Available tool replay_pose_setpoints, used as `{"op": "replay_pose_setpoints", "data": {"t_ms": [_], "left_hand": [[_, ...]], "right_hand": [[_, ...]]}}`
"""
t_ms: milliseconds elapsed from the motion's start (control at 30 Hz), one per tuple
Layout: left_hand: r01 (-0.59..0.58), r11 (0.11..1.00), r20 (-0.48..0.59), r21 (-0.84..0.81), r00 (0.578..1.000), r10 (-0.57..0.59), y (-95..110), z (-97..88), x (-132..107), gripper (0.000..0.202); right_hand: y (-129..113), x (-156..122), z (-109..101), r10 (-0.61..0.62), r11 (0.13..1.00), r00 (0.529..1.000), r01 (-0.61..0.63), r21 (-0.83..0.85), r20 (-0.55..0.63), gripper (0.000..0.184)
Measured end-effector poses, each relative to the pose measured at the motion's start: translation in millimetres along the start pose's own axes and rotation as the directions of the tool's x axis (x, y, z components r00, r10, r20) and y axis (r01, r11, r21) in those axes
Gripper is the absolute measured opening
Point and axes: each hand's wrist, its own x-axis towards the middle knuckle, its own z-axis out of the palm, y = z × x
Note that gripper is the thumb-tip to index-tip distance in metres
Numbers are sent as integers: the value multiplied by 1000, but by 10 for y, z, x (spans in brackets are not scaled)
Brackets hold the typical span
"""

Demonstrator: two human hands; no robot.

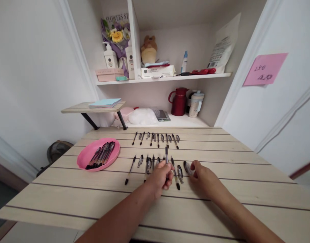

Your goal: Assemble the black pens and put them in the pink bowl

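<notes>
My left hand (pixel 160 178) is closed around a gel pen (pixel 166 155), its tip pointing away from me. To its right, my right hand (pixel 202 176) pinches a dark pen cap (pixel 187 167) close to the tabletop. Uncapped pens and loose caps lie in two rows on the table. In the near row are a pen (pixel 130 169) at the left end, another pen (pixel 175 173) between my hands, and a cap (pixel 180 173) beside it. My left hand and forearm hide part of this row. The far row includes a pen (pixel 175 141) and a cap (pixel 177 138).
A pink dish (pixel 81 157) holding several capped pens (pixel 101 155) stands at the left of the slatted wooden table (pixel 236 189). Behind it is a small raised shelf (pixel 74 108) on black legs. A red jug (pixel 179 102) and a light cup (pixel 196 104) stand at the back.
</notes>
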Motion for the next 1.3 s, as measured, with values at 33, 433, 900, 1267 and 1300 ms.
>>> {"op": "replay_pose_setpoints", "data": {"t_ms": [33, 433, 900, 1267, 1300], "left_hand": [[-15, 999, 11, 39, 1000, 14, -2, 2, -10, 21], [-266, 870, 135, 415, 964, 231, -86, 35, -55, 33], [-240, 757, 114, 608, 970, 216, 4, 35, -95, 34], [-232, 769, 103, 595, 972, 213, 28, 83, -126, 33], [-232, 771, 102, 593, 972, 213, 34, 85, -131, 33]], "right_hand": [[3, -16, -37, -6, 1000, 1000, 7, 28, -4, 17], [-378, 344, -509, 87, 384, 984, 109, 917, -153, 26], [-349, 316, -461, -65, 435, 998, 29, 900, -1, 25], [-304, 276, -433, -67, 298, 991, -94, 950, 119, 29], [-305, 276, -428, -56, 295, 991, -103, 950, 125, 29]]}}
